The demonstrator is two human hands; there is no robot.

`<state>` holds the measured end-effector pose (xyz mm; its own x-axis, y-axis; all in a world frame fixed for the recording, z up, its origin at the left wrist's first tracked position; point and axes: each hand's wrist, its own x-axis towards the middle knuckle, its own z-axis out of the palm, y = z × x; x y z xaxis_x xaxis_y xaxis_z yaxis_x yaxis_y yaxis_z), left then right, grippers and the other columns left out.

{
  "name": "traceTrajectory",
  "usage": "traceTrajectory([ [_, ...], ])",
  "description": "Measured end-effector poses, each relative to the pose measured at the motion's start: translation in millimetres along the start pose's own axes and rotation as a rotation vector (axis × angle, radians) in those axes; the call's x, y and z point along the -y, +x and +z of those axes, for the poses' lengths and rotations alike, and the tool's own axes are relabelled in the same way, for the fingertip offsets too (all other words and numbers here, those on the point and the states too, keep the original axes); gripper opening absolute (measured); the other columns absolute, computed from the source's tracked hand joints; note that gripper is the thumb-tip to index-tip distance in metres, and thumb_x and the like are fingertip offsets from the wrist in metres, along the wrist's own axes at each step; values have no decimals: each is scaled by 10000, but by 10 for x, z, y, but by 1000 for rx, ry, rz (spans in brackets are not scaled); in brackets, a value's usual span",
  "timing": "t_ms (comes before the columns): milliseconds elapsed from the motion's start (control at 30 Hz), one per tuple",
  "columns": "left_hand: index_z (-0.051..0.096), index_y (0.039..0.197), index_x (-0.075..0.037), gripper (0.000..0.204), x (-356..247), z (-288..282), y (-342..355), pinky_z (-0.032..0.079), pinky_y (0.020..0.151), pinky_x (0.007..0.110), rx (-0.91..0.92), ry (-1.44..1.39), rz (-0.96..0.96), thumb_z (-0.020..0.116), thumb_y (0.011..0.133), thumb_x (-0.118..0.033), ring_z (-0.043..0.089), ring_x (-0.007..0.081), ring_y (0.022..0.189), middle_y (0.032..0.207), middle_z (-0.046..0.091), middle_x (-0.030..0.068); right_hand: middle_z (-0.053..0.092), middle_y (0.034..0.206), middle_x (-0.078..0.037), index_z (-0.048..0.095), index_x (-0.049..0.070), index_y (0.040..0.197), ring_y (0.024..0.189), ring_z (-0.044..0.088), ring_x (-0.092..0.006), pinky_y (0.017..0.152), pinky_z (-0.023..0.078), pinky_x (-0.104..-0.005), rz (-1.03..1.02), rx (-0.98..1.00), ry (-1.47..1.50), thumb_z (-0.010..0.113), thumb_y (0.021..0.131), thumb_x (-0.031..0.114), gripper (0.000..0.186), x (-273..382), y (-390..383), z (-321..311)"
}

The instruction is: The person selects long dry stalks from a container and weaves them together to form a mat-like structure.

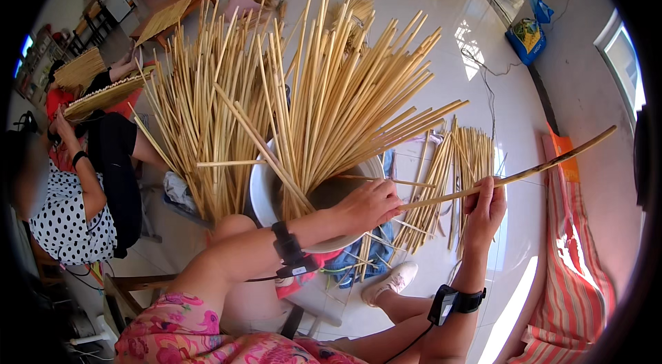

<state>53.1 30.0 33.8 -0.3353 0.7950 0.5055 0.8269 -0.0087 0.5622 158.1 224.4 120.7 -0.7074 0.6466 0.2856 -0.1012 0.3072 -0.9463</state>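
Observation:
A long tan reed stalk point(545, 165) with a dark patch on it slants up to the right between my hands. My right hand point(485, 209) is pinched around it partway along. My left hand point(367, 209) is closed at its lower left end, fingertips pressed together. Just behind my left hand stands a pale, wide bucket point(261, 191), out of which a thick bundle of reed stalks point(345, 102) fans upward. Another upright bunch of stalks point(200, 102) rises to the left of the bucket.
More stalks point(476, 157) lie on the floor at right, beside a striped cloth point(569, 254). At left sits a co-worker in a polka-dot top point(76, 205), holding a mat of stalks point(107, 98). A blue bag point(527, 40) and cables point(486, 74) lie near the right wall.

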Motion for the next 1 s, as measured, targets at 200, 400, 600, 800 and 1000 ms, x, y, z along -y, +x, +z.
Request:
traceTrajectory([
  [200, 587, 910, -28, 142, -79, -461, 37, 454, 747, 382, 56, -23, -205, 599, 863, -161, 533, 298, 849, 911, 500, 112, 525, 622, -8, 499, 38, 1068, 470, 437, -37, 415, 297, -165, 11, 72, 181, 364, 1011, 301, 301, 145, -4, 112],
  [400, 590, 932, 1, 180, -306, -1527, 186, 452, 725, 379, -64, 122, -289, 541, 914, -172, 548, 290, 813, 909, 508, 125, 544, 640, -11, 514, 44, 1048, 489, 456, -35, 416, 299, -162, 54, 14, 170, 299, 1010, 382, 403, 153, 66, 91],
  [600, 562, 1165, -38, 261, -272, -2894, -167, 410, 600, 215, -363, 308, -462, 449, 968, -165, 460, 75, 661, 822, 459, 3, 540, 628, -7, 529, 44, 1014, 482, 454, -35, 418, 293, -160, 91, -12, 158, 330, 1005, 379, 390, 181, 42, 80],
  [800, 537, 1147, -54, 226, 177, -3690, -1164, 417, 568, 223, -552, 338, -689, 451, 968, -163, 460, 62, 629, 730, 469, -14, 539, 617, -10, 534, 43, 987, 485, 447, -38, 429, 329, -166, 88, 49, 149, 335, 1012, 364, 378, 183, 6, 139],
  [1000, 545, 1117, -58, 212, 732, -3455, -2068, 435, 560, 219, -543, 236, -871, 447, 974, -180, 469, 63, 620, 739, 475, -9, 529, 614, -13, 550, 40, 900, 499, 440, -41, 453, 343, -176, 71, 146, 158, 329, 1016, 349, 397, -2, 31, 153],
])
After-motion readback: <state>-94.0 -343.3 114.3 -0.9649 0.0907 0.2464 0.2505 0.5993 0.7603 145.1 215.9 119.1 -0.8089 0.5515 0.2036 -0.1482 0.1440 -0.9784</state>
